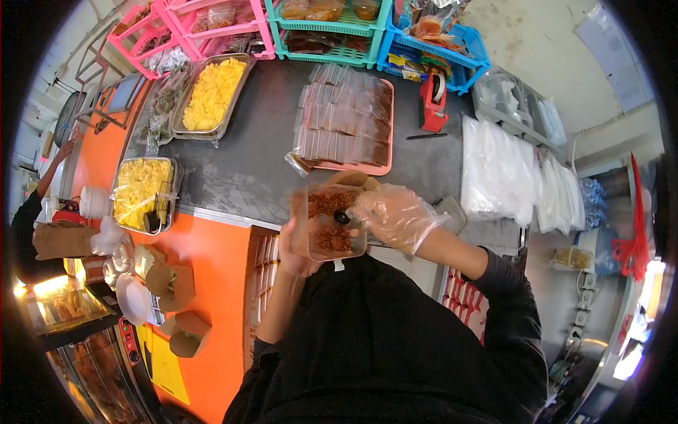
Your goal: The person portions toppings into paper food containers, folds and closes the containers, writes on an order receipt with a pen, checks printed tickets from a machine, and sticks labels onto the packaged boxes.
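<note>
Close to my body, my left hand (295, 253) is wrapped round the left side of a clear plastic container (329, 256) with reddish-brown crumbly food (332, 237) inside. My right hand (392, 218), in a clear plastic glove, is closed at the container's right side round a black utensil (342, 217), whose end lies over the food. Behind both hands is a brown paper piece (357, 178), partly hidden by them. Beyond it a pink tray (387, 127) holds rows of small clear packets of brown contents (339, 120).
Trays of yellow food (214, 95) (143, 185) stand on the left. A red tape dispenser (432, 104) and plastic bags (498, 169) are to the right. Stacked baskets (328, 28) line the back. Another person's arm (53, 168) shows at far left, near brown paper boxes (171, 286).
</note>
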`<state>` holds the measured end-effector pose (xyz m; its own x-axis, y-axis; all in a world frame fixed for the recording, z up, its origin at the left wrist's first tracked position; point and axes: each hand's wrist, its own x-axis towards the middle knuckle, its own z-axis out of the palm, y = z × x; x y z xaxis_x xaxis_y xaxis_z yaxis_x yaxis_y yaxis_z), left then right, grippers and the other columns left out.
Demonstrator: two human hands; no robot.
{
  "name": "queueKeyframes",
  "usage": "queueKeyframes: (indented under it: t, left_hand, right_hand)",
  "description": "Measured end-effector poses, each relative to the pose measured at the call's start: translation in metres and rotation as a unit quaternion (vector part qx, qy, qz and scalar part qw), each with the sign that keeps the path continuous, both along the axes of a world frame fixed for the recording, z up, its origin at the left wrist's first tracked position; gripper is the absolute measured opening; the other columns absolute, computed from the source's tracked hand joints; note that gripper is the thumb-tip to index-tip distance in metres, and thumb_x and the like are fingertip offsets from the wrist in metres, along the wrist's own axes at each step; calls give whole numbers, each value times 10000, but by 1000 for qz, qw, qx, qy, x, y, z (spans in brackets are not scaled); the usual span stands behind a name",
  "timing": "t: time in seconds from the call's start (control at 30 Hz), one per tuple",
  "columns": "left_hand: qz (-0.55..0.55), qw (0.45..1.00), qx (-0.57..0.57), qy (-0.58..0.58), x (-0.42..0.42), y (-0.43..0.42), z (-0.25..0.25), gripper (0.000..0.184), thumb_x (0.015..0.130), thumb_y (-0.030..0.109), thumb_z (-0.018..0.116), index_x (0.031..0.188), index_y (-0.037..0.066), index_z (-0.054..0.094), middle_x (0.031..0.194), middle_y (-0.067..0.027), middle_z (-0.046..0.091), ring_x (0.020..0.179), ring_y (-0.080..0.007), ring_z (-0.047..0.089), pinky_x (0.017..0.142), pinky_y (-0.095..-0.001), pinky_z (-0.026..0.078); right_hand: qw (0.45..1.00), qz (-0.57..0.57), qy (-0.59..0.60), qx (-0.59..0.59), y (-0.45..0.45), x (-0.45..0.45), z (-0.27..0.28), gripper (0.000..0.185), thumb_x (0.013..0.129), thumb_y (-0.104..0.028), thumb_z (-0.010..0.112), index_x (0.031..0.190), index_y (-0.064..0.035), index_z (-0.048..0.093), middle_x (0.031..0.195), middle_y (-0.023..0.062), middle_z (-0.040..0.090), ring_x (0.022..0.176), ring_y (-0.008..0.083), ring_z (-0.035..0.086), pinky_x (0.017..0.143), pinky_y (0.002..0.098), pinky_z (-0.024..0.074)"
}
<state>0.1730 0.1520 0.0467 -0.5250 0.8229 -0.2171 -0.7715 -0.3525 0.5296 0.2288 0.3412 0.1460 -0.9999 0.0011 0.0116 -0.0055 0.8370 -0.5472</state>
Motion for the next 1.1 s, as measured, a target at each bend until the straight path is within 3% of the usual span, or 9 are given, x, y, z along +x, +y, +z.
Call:
queueKeyframes:
  t: [0.17,0.27,0.37,0.57,0.67,0.77,0.87,0.97,1.1]
  left_hand:
    - [18,998,-45,44,2,2,12,839,780,650,290,1339,26,273,1278,-209,402,1098,-349,506,860,-501,491]
    - [30,999,-38,22,3,5,16,862,768,669,286,1354,37,255,1294,-210,385,1134,-360,474,870,-507,481]
    - [15,1000,-3,23,2,6,18,909,745,706,276,1376,55,225,1324,-208,353,1174,-370,432,877,-514,468]
    - [-4,998,-54,15,5,6,15,944,724,750,249,1399,93,198,1358,-192,320,1160,-369,436,836,-492,486]
    - [-11,999,-51,14,8,7,14,931,728,746,249,1400,103,200,1349,-188,335,1138,-368,453,814,-479,497]
    - [27,999,-44,14,10,6,12,906,744,732,233,1401,110,200,1344,-186,342,1123,-370,467,799,-481,503]
    - [45,998,-36,18,10,4,11,883,761,720,220,1405,118,178,1342,-182,343,1126,-369,470,801,-503,504]
    - [24,998,24,45,10,9,14,859,776,705,221,1409,130,145,1346,-172,341,1132,-370,471,809,-522,502]
    - [55,996,4,68,13,9,18,839,781,701,221,1414,164,102,1368,-162,315,1129,-371,477,816,-532,499]
  right_hand:
    - [998,-2,5,-56,-3,5,13,251,861,-301,519,754,-87,593,730,144,574,748,339,564,654,425,442]
    - [996,39,-50,-65,-9,1,16,306,853,-307,493,764,-37,604,795,189,591,819,359,561,750,458,449]
    - [994,-22,-98,-41,-6,-1,10,298,850,-290,500,730,-33,591,790,193,590,798,365,576,720,461,461]
    - [999,19,-14,46,-19,13,-4,250,847,-254,507,789,-28,594,783,181,593,746,368,598,671,440,489]
    - [996,41,-39,66,-18,13,-12,233,836,-256,536,823,-30,592,794,156,599,742,362,600,656,435,489]
    - [998,-44,53,-8,-7,14,-3,186,835,-238,558,792,-70,626,710,144,596,609,322,577,596,417,458]
    - [984,-108,-7,-144,-5,5,20,228,830,-253,561,769,-50,646,697,161,598,618,325,572,599,406,447]
    - [986,-98,81,-103,-4,-4,-2,258,818,-268,570,743,-31,636,681,169,596,636,331,573,607,393,441]
    - [984,-127,-55,-113,-11,-7,-2,276,821,-269,548,733,-19,625,703,173,601,693,329,583,649,409,445]
